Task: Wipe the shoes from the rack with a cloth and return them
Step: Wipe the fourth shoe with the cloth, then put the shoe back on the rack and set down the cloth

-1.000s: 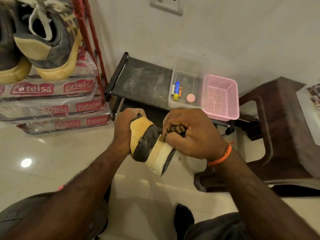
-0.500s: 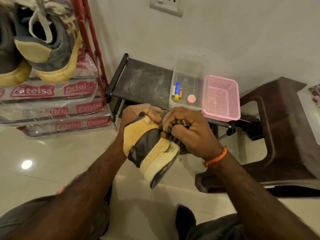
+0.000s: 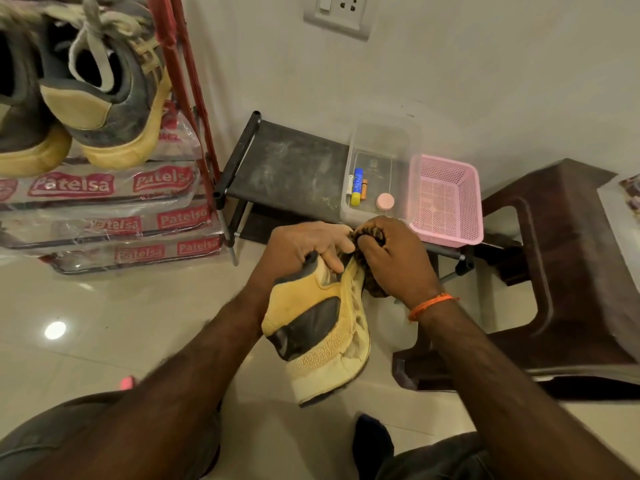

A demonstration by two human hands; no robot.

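The yellow and dark shoe (image 3: pixel 317 327) is now turned more than it was one second ago: its heel end hangs lower and closer to the person, and its pale sole edge faces right and up. Before, it was held more compact between both fists; now its long side is open to the camera. The shoe is in the air over the floor (image 3: pixel 104 323), in front of the low black rack (image 3: pixel 287 168) and not touching it.

The left hand (image 3: pixel 304 245) is clamped on the upper front part of the shoe, with the fingers curled over the top edge. The right hand (image 3: pixel 394 258) is closed around a bunched dark patterned cloth (image 3: pixel 369 237), and it presses this cloth on the shoe at the far end of the sole, just beside the left fingers. In the earlier pictures the cloth was more on the middle of the side; now it sits higher, toward the toe end.

I judge that the wiping is going along the sole edge and that this shoe is not yet finished, because the heel part still looks dusty. It is not yet returned.

Left of the black rack, on the red rack (image 3: pixel 187 98), a pair of grey shoes (image 3: pixel 104 88) stands. On the black rack, behind the hands, are a clear box (image 3: pixel 381 143) and a pink basket (image 3: pixel 446 199) beside it.
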